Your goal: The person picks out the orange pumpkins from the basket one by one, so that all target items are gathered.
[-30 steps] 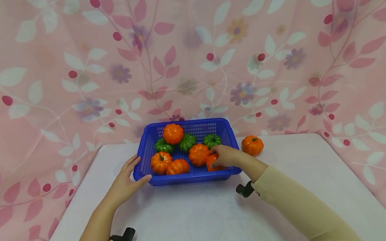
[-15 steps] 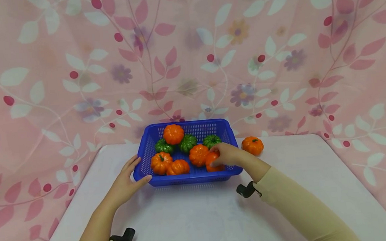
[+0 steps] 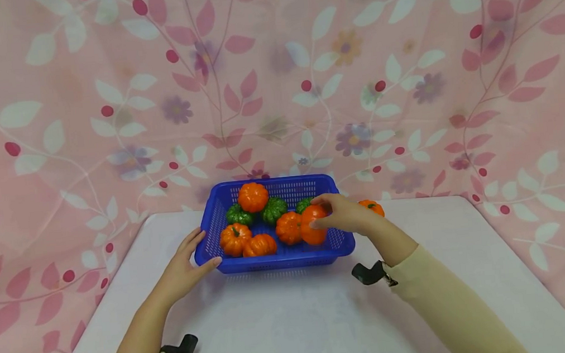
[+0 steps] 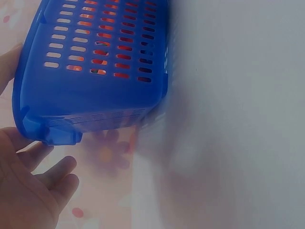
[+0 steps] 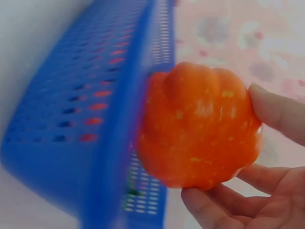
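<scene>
My right hand (image 3: 343,215) holds a small orange pumpkin (image 3: 312,227) between thumb and fingers, at the right end of a blue plastic basket (image 3: 279,259). In the right wrist view this pumpkin (image 5: 200,126) is up at rim height, its ribbed glossy skin facing the camera. My left hand (image 3: 180,272) rests spread at the basket's front left corner, thumb near the front rim and fingers along the left side. The left wrist view shows its fingertips right at the corner of the basket (image 4: 95,95). Inside stand several orange pumpkins (image 3: 236,239) and green pumpkins (image 3: 274,211).
Another orange pumpkin (image 3: 372,208) lies on the white tabletop (image 3: 285,322) right of the basket, partly hidden by my right hand. One orange pumpkin (image 3: 253,197) sits on top of the green ones. A pink floral cloth (image 3: 275,87) hangs behind the table.
My right hand has lifted the orange pumpkin from the basket's front right corner, up to rim height. It now covers part of a green pumpkin behind. The left hand has stayed put.
</scene>
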A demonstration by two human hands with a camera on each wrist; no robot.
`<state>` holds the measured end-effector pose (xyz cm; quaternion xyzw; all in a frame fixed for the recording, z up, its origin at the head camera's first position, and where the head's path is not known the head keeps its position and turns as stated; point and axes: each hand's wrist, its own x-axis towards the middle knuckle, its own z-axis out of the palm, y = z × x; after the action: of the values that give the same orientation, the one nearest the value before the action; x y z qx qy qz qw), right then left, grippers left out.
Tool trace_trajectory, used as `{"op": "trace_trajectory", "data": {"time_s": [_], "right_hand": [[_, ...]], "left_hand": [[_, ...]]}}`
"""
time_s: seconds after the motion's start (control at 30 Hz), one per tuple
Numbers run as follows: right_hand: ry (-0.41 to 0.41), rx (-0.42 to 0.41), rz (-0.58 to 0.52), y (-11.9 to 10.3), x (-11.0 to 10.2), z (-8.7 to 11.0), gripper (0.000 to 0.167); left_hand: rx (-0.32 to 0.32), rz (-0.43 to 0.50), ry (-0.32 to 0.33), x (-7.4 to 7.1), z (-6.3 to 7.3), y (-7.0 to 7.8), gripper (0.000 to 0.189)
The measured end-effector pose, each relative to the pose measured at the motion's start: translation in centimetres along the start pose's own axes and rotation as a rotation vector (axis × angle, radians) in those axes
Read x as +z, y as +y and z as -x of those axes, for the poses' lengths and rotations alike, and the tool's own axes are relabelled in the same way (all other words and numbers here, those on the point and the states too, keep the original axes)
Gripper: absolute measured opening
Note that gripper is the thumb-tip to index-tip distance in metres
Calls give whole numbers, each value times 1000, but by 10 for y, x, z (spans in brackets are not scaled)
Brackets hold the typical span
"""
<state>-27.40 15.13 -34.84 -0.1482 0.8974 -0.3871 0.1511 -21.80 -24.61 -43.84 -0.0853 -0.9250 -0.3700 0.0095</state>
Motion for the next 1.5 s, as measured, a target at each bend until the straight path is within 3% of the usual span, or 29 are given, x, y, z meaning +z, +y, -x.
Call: {"op": "trace_trajectory", "data": {"time_s": [0.33,0.6,0.9,1.3,1.5], "right_hand": [[94,10,-75,-2,-35,30,70],[156,-14,-144,19,-58,58,73],[278,44,-126,49,-71,83,75],[466,50,-231,111,-70,83,80],[547,77,-216,137,-69,77,82]], "left_hand": [[1,5,3,1,-1,-2,90],[12,14,3,2,-1,-3,91],[8,26,4,2,0,-2,89],[7,25,9,2,1,-1,90],[14,29,11,2,0,-1,89]]}}
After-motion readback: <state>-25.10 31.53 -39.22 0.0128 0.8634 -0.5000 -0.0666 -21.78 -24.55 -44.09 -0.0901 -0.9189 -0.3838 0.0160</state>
